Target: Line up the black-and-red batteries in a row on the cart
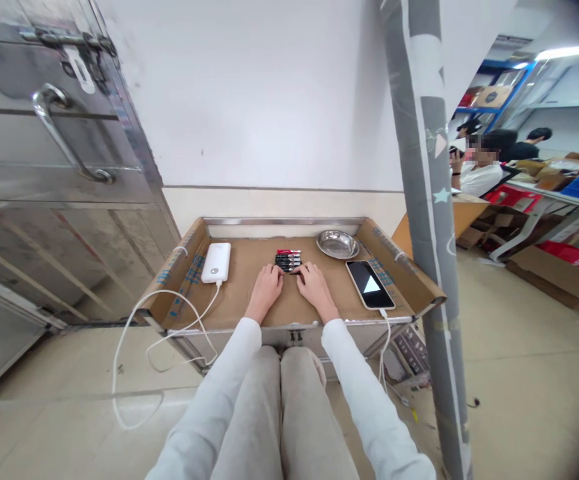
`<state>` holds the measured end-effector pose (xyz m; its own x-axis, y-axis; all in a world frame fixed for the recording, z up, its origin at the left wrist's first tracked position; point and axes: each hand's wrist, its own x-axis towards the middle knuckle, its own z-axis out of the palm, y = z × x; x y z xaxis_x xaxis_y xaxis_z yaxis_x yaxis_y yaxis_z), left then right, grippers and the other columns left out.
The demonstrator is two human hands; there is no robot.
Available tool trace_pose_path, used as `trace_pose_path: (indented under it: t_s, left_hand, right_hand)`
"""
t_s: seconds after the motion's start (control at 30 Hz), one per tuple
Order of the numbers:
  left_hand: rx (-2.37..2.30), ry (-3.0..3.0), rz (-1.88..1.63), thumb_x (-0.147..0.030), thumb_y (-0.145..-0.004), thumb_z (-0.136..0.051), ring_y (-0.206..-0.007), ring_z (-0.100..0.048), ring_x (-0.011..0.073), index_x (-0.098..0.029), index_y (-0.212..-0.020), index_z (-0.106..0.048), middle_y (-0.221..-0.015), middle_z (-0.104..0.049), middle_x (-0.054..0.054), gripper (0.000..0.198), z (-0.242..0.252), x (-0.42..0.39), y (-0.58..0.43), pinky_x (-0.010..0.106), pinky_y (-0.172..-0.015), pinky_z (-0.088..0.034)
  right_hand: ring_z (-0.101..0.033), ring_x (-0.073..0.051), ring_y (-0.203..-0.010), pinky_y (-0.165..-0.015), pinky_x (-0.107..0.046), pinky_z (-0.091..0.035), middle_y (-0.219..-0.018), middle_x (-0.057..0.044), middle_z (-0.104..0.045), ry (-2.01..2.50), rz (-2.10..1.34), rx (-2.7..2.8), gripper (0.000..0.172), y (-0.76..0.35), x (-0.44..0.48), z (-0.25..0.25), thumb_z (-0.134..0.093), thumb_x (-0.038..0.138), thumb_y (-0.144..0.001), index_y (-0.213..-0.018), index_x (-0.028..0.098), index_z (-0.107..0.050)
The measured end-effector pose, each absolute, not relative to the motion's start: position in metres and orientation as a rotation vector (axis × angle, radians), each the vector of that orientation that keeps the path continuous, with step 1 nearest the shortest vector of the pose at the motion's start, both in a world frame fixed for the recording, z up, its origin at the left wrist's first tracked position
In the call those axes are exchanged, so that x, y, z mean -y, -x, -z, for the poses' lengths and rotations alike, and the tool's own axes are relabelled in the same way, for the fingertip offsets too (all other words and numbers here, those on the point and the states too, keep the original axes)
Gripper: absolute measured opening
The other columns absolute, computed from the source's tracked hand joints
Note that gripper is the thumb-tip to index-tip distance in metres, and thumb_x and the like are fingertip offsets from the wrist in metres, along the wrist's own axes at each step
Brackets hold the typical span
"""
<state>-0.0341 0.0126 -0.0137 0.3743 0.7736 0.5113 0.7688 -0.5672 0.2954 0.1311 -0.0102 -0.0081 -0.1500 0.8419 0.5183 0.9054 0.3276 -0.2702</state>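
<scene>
Several black markers (288, 258) lie side by side in a short stack of rows on the cardboard-lined table, with one red marker (288, 251) at the far side. The nearest black marker (290, 272) spans the gap between my two hands. My left hand (266, 288) has its fingers curled at that marker's left end. At the right end, my right hand (314, 287) pinches it with bent fingers. My fingertips partly cover the marker ends, so the exact grip is hard to see.
A white power bank (216, 263) with a looping white cable (119, 353) lies left. On the right are a shallow metal bowl (338, 245) and a plugged-in phone (370, 285). Raised cardboard sides edge the table (249, 310). A grey wrapped pole (432, 200) stands right; people sit beyond.
</scene>
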Motion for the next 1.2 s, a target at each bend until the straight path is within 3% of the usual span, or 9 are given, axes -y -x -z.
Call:
trace_pose_path:
  t_s: [0.27, 0.63, 0.8, 1.2]
  left_hand:
    - [-1.444, -2.521, -0.981, -0.018, -0.087, -0.048, -0.093, -0.051, 0.0203, -0.017, -0.094, -0.052, -0.095, -0.055, 0.007, 0.008, 0.012, -0.015, 0.035, 0.036, -0.086, -0.043]
    - [-1.176, -2.509, -0.957, -0.023, -0.087, -0.051, -0.091, -0.055, 0.0178, -0.02, -0.09, -0.059, -0.093, -0.057, 0.005, 0.009, 0.007, -0.032, 0.032, 0.033, -0.085, -0.047]
    - [-1.292, -2.475, -1.154, -0.025, -0.091, -0.045, -0.095, -0.054, 0.0181, -0.019, -0.096, -0.056, -0.095, -0.056, 0.005, 0.013, 0.003, -0.033, 0.03, 0.033, -0.089, -0.045]
    - [-1.301, -2.399, -1.229, -0.026, -0.094, -0.041, -0.096, -0.054, 0.0173, -0.019, -0.099, -0.055, -0.096, -0.058, 0.005, 0.016, 0.002, -0.031, 0.03, 0.033, -0.09, -0.045]
  right_hand:
    - [-0.05, -0.02, -0.092, -0.08, -0.03, -0.035, -0.092, -0.006, -0.058, 1.618, 0.187, 1.977, 0.011, -0.131, 0.012, 0.008, -0.047, 0.022, -0.087, -0.092, 0.019, -0.056]
    - [-0.053, -0.021, -0.091, -0.083, -0.032, -0.036, -0.093, -0.009, -0.06, 1.649, 0.301, 1.869, 0.021, -0.132, -0.007, 0.003, -0.036, 0.022, -0.092, -0.097, 0.016, -0.055]
    - [-0.054, -0.021, -0.094, -0.085, -0.032, -0.036, -0.098, -0.01, -0.062, 1.57, 0.233, 1.886, 0.024, -0.131, -0.007, 0.001, -0.032, 0.022, -0.095, -0.102, 0.016, -0.054]
    - [-0.057, -0.02, -0.094, -0.085, -0.031, -0.038, -0.1, -0.009, -0.064, 1.5, 0.174, 1.892, 0.023, -0.129, -0.005, 0.003, -0.034, 0.021, -0.095, -0.102, 0.016, -0.055]
